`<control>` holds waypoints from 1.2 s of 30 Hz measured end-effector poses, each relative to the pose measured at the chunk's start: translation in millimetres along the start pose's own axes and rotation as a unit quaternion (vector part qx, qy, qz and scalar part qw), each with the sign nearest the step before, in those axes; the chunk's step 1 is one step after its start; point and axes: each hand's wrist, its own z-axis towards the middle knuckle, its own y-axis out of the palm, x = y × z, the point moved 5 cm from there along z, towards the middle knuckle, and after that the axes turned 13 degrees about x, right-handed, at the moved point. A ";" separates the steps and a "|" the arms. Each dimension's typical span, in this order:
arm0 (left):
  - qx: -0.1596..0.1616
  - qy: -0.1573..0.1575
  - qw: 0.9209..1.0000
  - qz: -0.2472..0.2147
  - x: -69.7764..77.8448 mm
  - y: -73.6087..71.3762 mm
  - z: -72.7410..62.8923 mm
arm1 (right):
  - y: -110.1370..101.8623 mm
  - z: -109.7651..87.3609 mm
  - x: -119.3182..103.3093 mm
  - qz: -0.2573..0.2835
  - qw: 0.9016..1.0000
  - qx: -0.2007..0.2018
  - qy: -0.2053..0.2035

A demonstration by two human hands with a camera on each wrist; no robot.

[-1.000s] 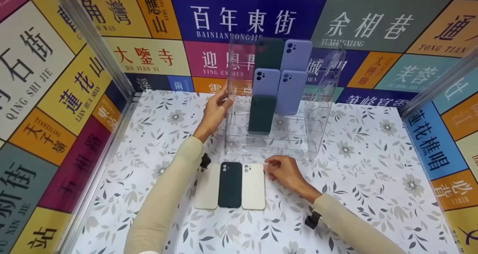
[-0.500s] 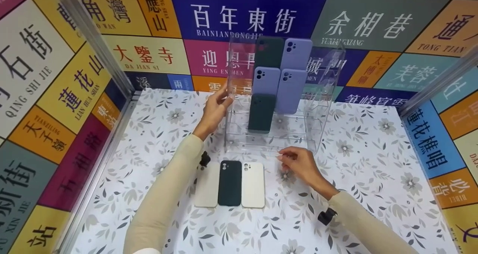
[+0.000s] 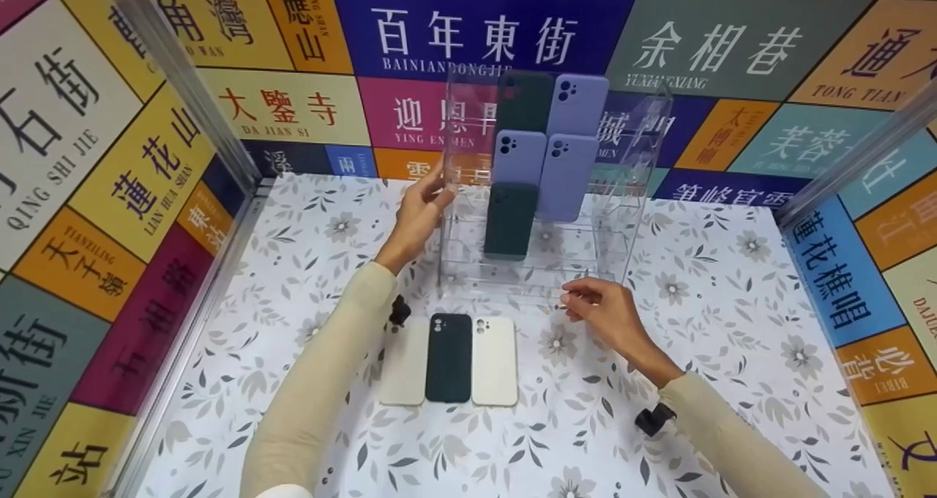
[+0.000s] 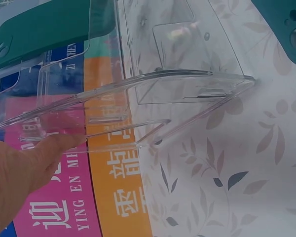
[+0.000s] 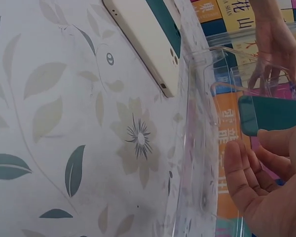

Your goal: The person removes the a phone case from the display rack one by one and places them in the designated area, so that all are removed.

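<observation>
My left hand (image 3: 410, 223) holds the left side of a clear acrylic display stand (image 3: 633, 190); in the left wrist view its thumb lies along the panel (image 4: 59, 140). My right hand (image 3: 607, 311) is at the stand's front right edge, fingers loosely bent. Nothing shows between its thumb and fingers in the right wrist view. Dark green phone cases stand on the lowest tier (image 3: 510, 223) and at the top left. Lilac phone cases (image 3: 567, 179) fill other spots on the tiers. In front lie a cream phone case (image 3: 403, 362), a dark green phone case (image 3: 449, 359) and a white phone case (image 3: 495, 362).
A floral cloth (image 3: 351, 439) covers the table. Panels with large printed characters (image 3: 476, 36) enclose the back and sides, with metal posts (image 3: 241, 139) at the corners. Wrist cameras (image 3: 654, 419) sit on both forearms.
My right hand has moved from beside the white phone case rightward and away from me, to the stand's front right edge. My left hand stays on the stand's side.
</observation>
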 end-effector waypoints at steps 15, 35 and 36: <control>-0.036 0.002 0.999 0.015 -19.1 -3.1 -5.9 | -21.2 9.1 -17.1 -0.012 0.999 0.033 -0.032; -0.063 0.004 0.998 -0.016 -50.8 -3.9 -18.1 | -16.0 43.3 -49.2 -0.021 0.995 0.048 -0.087; -0.061 0.001 0.998 -0.020 -51.3 -3.7 -18.3 | -15.1 45.8 -51.6 -0.023 0.995 0.050 -0.088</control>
